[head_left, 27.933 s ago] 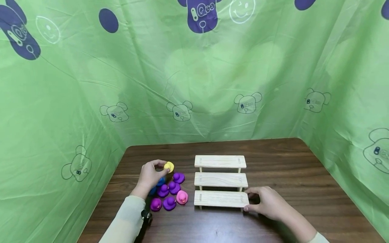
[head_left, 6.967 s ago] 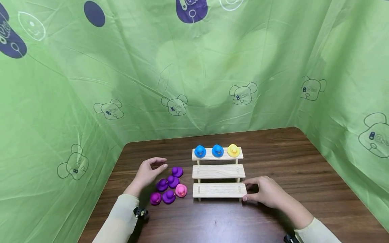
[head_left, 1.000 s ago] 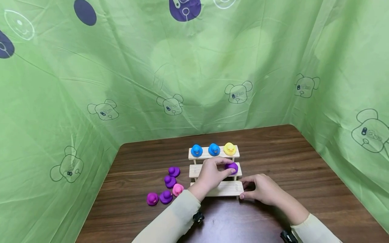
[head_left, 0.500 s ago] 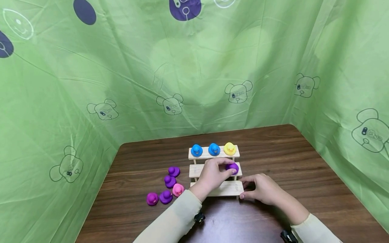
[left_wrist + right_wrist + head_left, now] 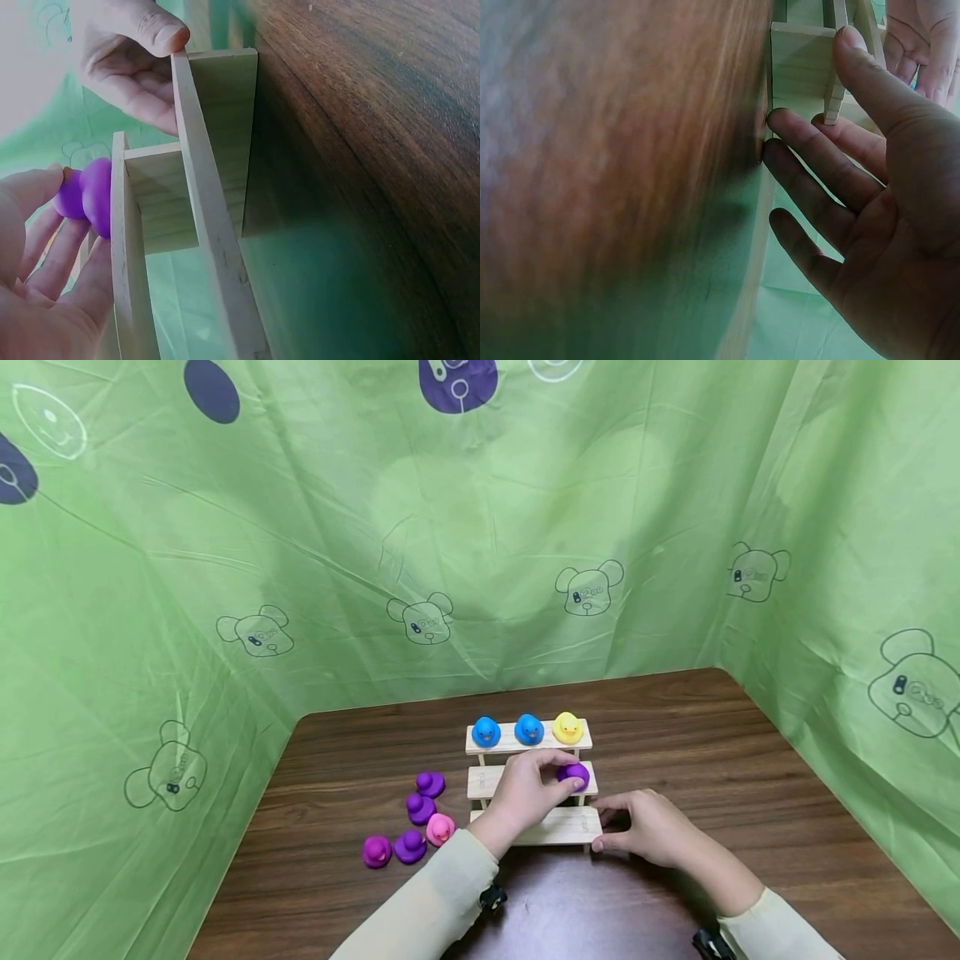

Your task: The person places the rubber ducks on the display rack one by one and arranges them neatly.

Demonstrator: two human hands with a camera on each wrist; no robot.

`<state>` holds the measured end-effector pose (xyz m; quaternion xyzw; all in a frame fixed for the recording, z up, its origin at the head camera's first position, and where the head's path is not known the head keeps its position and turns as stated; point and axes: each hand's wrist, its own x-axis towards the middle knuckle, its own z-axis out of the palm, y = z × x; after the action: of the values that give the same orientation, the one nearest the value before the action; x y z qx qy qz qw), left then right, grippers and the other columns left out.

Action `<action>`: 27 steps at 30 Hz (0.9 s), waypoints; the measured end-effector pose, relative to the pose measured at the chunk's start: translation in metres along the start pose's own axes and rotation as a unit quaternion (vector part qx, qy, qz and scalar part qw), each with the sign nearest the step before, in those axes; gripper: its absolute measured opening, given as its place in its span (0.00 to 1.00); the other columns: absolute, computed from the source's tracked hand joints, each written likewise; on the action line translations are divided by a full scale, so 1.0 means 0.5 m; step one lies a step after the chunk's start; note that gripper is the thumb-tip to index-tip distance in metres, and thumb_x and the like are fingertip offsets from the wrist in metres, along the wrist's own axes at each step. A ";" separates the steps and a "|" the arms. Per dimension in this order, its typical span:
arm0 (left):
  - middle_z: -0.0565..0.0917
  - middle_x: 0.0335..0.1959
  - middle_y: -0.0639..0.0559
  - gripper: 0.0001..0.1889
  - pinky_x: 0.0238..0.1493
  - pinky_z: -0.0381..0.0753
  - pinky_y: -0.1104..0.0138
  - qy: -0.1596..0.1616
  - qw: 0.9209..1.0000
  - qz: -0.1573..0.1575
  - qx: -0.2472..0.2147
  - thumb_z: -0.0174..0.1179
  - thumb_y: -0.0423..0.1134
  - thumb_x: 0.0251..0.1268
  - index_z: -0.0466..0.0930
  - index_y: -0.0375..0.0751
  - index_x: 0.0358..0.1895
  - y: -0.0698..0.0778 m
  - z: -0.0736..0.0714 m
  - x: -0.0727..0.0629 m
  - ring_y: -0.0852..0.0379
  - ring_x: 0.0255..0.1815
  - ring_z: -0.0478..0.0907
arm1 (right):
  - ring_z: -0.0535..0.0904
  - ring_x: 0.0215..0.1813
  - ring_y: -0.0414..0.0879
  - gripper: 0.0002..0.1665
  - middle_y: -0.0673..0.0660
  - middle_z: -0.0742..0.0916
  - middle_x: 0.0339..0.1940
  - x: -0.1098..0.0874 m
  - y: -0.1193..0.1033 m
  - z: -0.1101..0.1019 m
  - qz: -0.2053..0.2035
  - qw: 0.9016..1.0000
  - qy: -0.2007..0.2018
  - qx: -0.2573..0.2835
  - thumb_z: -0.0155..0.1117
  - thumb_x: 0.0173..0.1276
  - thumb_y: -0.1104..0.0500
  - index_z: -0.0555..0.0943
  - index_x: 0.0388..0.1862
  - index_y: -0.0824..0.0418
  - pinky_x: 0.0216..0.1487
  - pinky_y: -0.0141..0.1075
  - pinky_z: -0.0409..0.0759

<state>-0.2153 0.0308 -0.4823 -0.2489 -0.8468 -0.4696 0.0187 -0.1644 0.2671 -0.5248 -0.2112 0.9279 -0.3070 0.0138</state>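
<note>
In the head view a three-step wooden display stand (image 5: 555, 827) stands at mid-table. My left hand (image 5: 525, 789) reaches across it and pinches a purple rubber duck (image 5: 573, 777) at the right end of the middle step. The left wrist view shows that duck (image 5: 96, 199) with its base against the board, thumb and fingers around it. My right hand (image 5: 648, 828) holds the right end of the lowest step, its thumb (image 5: 853, 39) on the board edge. Two blue ducks (image 5: 486, 732) and a yellow duck (image 5: 567, 727) sit on the top step.
Left of the stand, several loose ducks lie on the dark wood table (image 5: 337, 760): purple ones (image 5: 410, 846), a magenta one (image 5: 377, 851) and a pink one (image 5: 440, 829). A green printed curtain (image 5: 480, 543) encloses the table's back and sides.
Since the oldest frame, two blue ducks and the yellow one have come onto the top step. Later my left hand brought a purple duck to the middle step. Over the last second, nothing visibly moved.
</note>
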 end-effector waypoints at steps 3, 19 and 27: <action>0.90 0.47 0.65 0.13 0.53 0.84 0.69 0.001 1.000 -0.001 0.002 0.79 0.45 0.60 0.92 0.53 0.48 -0.002 0.000 -0.001 0.67 0.50 0.83 | 0.87 0.44 0.38 0.31 0.29 0.87 0.34 0.000 -0.001 0.001 0.000 1.000 -0.002 0.003 0.82 0.57 0.39 0.88 0.55 0.51 0.46 0.40 0.84; 0.89 0.49 0.68 0.15 0.57 0.83 0.65 0.032 0.999 0.024 0.003 0.78 0.43 0.62 0.91 0.53 0.51 -0.007 -0.016 -0.013 0.64 0.54 0.84 | 0.86 0.44 0.36 0.32 0.30 0.88 0.34 -0.001 -0.002 0.000 0.004 1.000 0.002 0.001 0.82 0.57 0.38 0.88 0.56 0.52 0.47 0.40 0.84; 0.89 0.49 0.66 0.14 0.56 0.85 0.64 0.040 0.999 0.028 -0.018 0.77 0.41 0.64 0.91 0.50 0.52 -0.026 -0.042 -0.025 0.66 0.54 0.84 | 0.86 0.43 0.36 0.32 0.29 0.87 0.33 0.000 -0.001 0.000 0.006 1.000 0.001 0.011 0.82 0.57 0.38 0.88 0.57 0.51 0.47 0.40 0.84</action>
<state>-0.2141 0.0031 -0.4840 -0.2536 -0.8293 -0.4941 0.0611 -0.1640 0.2667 -0.5244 -0.2053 0.9256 -0.3176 0.0170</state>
